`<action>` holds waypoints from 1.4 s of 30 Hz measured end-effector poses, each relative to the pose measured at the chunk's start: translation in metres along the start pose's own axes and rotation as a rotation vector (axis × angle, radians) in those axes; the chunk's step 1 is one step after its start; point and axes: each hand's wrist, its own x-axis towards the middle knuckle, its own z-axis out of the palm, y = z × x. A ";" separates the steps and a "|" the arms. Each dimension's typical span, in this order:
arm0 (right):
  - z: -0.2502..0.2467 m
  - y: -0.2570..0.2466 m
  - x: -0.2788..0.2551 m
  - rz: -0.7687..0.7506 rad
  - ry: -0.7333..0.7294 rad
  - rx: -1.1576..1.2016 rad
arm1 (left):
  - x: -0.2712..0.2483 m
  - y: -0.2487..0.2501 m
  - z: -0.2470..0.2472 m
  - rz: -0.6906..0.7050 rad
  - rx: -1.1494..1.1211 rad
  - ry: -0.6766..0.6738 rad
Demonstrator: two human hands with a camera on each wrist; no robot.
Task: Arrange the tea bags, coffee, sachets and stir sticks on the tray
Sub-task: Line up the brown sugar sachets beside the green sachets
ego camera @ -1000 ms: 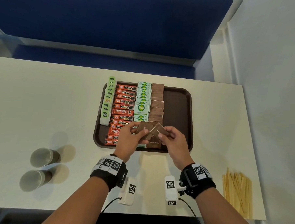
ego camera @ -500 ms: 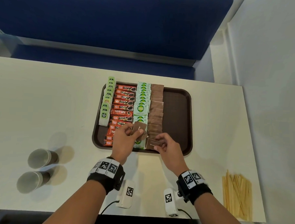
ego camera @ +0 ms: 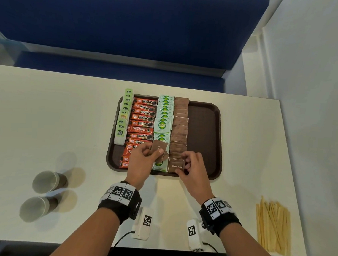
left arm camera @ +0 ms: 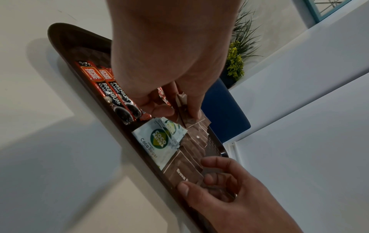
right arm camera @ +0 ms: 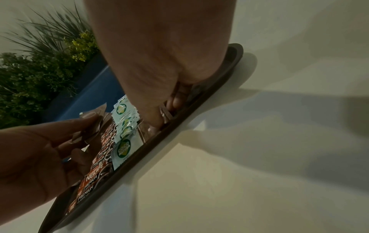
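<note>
A dark brown tray (ego camera: 205, 129) holds rows of green tea bags (ego camera: 122, 124), red coffee sticks (ego camera: 142, 123), Coco Sugar sachets (ego camera: 163, 123) and brown sugar sachets (ego camera: 180, 128). My left hand (ego camera: 143, 157) hovers over the tray's near edge and pinches a small stack of brown sugar sachets (ego camera: 159, 148), also seen between its fingers (left arm camera: 184, 108). My right hand (ego camera: 193, 165) is at the near end of the brown row, thumb and fingers pinching the front brown sugar sachet (ego camera: 175, 165) that lies on the tray (left arm camera: 183, 171).
Wooden stir sticks (ego camera: 273, 227) lie in a pile on the white table at the near right. Two paper cups (ego camera: 47, 181) (ego camera: 36, 208) lie on their sides at the near left. The tray's right third is bare. A blue bench stands behind the table.
My right hand took one brown sachet from the left hand's stack, moved down and laid it at the near end of the brown row. The left hand shifted slightly left, keeping the other sachets.
</note>
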 end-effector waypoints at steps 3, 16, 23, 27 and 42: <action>0.002 0.002 0.002 0.003 -0.012 -0.021 | 0.000 0.001 -0.001 0.000 -0.008 0.000; 0.011 0.010 0.015 0.058 -0.030 0.021 | 0.001 0.005 -0.002 -0.002 0.012 0.008; -0.008 -0.001 0.015 0.069 0.061 0.059 | 0.000 0.016 -0.002 -0.023 0.028 -0.046; -0.018 -0.020 0.025 0.071 0.114 0.161 | -0.005 0.028 0.002 -0.016 0.010 -0.076; -0.034 -0.061 0.092 0.190 0.054 0.579 | 0.036 0.073 0.032 0.101 0.049 -0.130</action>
